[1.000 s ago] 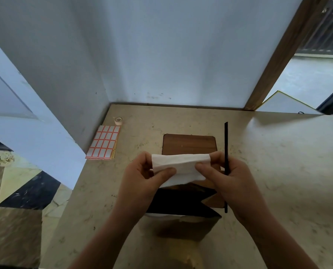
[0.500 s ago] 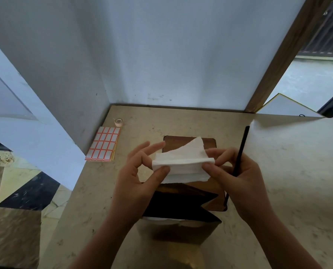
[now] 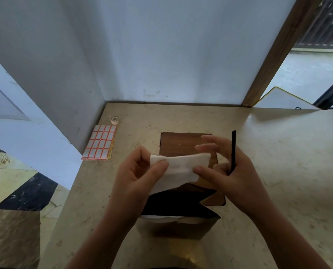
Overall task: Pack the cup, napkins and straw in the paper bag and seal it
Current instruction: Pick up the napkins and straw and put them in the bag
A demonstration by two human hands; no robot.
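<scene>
A white napkin (image 3: 178, 168) is stretched between my two hands above the table. My left hand (image 3: 136, 175) pinches its left end between thumb and fingers. My right hand (image 3: 231, 171) pinches its right end with thumb and one finger, the other fingers spread, and also holds a black straw (image 3: 233, 150) upright. Below the napkin stands the brown paper bag (image 3: 181, 224) with its dark mouth open towards me; a white edge shows inside at its near rim. The cup itself cannot be made out.
A wooden board (image 3: 181, 144) lies on the beige stone table (image 3: 278, 162) behind the bag. A sheet of red-framed labels (image 3: 100, 142) and a small tape roll (image 3: 114, 119) sit at the far left. Walls close the back and left; the table's left edge drops to the floor.
The napkin's raised flap has come down and the napkin now lies stretched flat between my hands. My right fingers have spread, and the straw has swung back to nearly upright.
</scene>
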